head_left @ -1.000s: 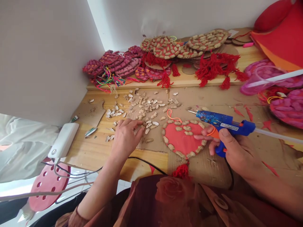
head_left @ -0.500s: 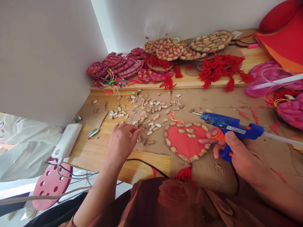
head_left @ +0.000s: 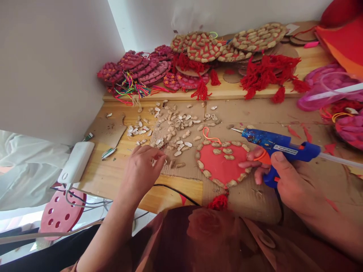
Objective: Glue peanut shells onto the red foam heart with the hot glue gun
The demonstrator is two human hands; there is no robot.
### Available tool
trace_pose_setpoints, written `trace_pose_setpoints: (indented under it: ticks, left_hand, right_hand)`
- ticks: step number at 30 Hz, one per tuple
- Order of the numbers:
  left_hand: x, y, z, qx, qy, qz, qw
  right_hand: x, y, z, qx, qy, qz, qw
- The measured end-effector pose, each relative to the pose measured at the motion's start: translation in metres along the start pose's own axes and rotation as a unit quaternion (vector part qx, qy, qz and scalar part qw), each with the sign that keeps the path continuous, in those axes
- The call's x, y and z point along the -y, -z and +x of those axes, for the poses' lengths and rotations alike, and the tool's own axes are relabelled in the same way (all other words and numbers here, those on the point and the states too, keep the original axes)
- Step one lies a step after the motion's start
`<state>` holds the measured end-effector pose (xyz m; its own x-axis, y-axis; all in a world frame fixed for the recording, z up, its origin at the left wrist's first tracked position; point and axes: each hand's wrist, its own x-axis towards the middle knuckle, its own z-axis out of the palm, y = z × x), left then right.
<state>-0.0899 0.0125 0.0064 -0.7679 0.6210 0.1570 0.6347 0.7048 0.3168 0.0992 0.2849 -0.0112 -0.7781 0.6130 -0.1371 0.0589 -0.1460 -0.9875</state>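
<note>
My right hand is wrapped round the grip of a blue glue gun, its nozzle pointing left above a red heart cut-out. Peanut shells line the heart's edge, and a red tassel hangs at its tip. My left hand rests on the cardboard beside a scatter of loose peanut shells, fingers curled in a pinch; what they hold is too small to make out.
Finished shell-covered discs and hearts with red tassels are piled along the back shelf. Pink pieces lie at the right. A white power strip with cables sits at the table's left edge, above a red stool.
My left hand has drawn back a little from the shell pile toward me. The glue gun has stayed over the heart.
</note>
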Motion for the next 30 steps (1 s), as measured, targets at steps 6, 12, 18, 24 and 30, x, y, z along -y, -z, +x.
trace_pose_setpoints:
  ticks: [6, 12, 18, 24, 30]
  left_hand:
    - [-0.006, 0.002, -0.012, 0.04, -0.017, -0.037, 0.998]
    - [-0.003, -0.001, -0.014, 0.06, -0.053, -0.034, 0.996]
    - [0.001, -0.004, -0.019, 0.061, -0.073, -0.029, 0.995]
    - [-0.004, -0.003, -0.025, 0.076, -0.082, -0.017, 0.994]
    - [-0.016, -0.01, -0.028, 0.078, -0.096, -0.031, 0.992]
  right_hand:
    - [0.003, 0.0, -0.001, 0.001, 0.0, -0.021, 1.0]
    - [0.001, 0.0, -0.002, 0.008, 0.007, -0.004, 1.0]
    - [0.0, 0.001, -0.003, 0.013, 0.013, -0.017, 1.0]
    - [0.002, 0.0, -0.002, 0.018, -0.004, -0.009, 1.0]
    - [0.001, 0.001, -0.003, 0.028, 0.008, 0.003, 1.0]
